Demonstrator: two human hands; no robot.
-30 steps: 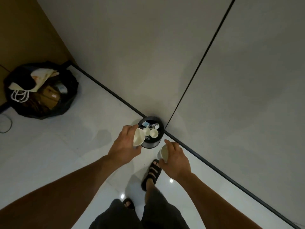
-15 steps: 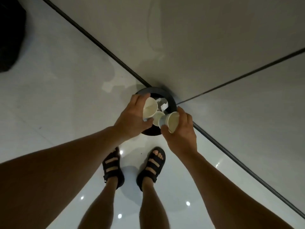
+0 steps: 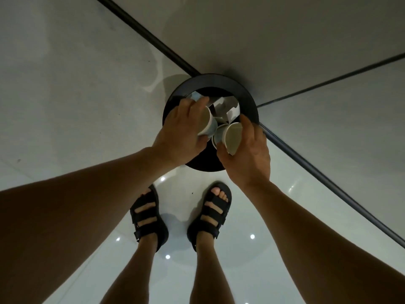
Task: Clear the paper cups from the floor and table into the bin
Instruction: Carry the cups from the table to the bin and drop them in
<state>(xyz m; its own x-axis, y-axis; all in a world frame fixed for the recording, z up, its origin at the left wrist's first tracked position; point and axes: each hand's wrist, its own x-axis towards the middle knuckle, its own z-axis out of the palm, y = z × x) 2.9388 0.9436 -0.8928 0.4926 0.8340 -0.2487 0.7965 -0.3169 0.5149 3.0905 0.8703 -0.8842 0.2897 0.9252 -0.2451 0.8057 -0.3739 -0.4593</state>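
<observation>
From the head camera, I'm seeing the left hand (image 3: 182,132) wrapping its fingers round a paper cup (image 3: 207,122) above the black bin (image 3: 210,81) at frame centre. The right hand (image 3: 247,154) is gripping a second cup (image 3: 231,138) just beside it.

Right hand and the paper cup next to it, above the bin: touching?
Touching. The head view shows the right hand with thumb and fingers curled round the paper cup, over the bin.
</observation>
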